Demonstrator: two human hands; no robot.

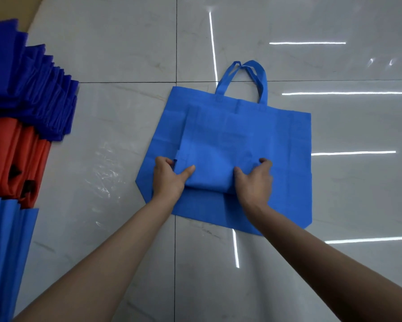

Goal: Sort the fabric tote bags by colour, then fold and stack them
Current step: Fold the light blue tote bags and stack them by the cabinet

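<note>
A folded light blue tote bag [215, 149] lies on top of a flat, unfolded light blue tote bag [286, 163] on the tiled floor. The flat bag's two handles [260, 77] point away from me. My left hand [169, 177] grips the near left corner of the folded bag, thumb on top. My right hand [253, 180] grips its near right corner the same way. Along the left edge lie a stack of dark blue bags [32, 89], a stack of red-orange bags [14, 159] and a stack of light blue bags [7, 247].
A glossy white marble floor [116, 126] with dark grout lines reflects bright ceiling light strips on the right. A crumpled clear plastic film [104, 168] lies on the floor between the stacks and the flat bag.
</note>
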